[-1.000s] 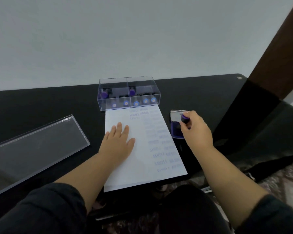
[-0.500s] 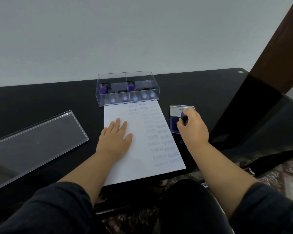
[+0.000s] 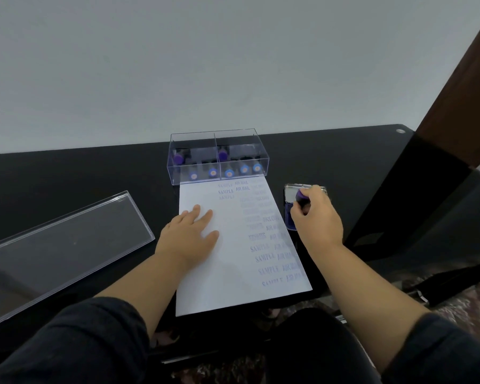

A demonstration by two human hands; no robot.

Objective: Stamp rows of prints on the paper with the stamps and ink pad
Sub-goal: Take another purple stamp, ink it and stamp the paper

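White paper (image 3: 205, 273) carrying blue prints (image 3: 266, 245) down its right side, on a black table (image 3: 67, 173). Purple stamp (image 3: 300, 195) at right over a dark blue ink pad (image 3: 289, 217). Clear box (image 3: 216, 156) at centre, purple and blue stamp tops inside. Grey wall (image 3: 205, 65) across the top, brown panel (image 3: 463, 101) far right.

Home or office desk, prob.: black table (image 3: 67, 173) at plain wall (image 3: 178, 65), patterned rug (image 3: 460, 300).

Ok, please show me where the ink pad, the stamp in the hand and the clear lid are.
ink pad (image 3: 288, 217), head view, blue pad surface.
stamp (image 3: 300, 195), head view, purple knob.
clear lid (image 3: 67, 245), head view, flat middle panel.
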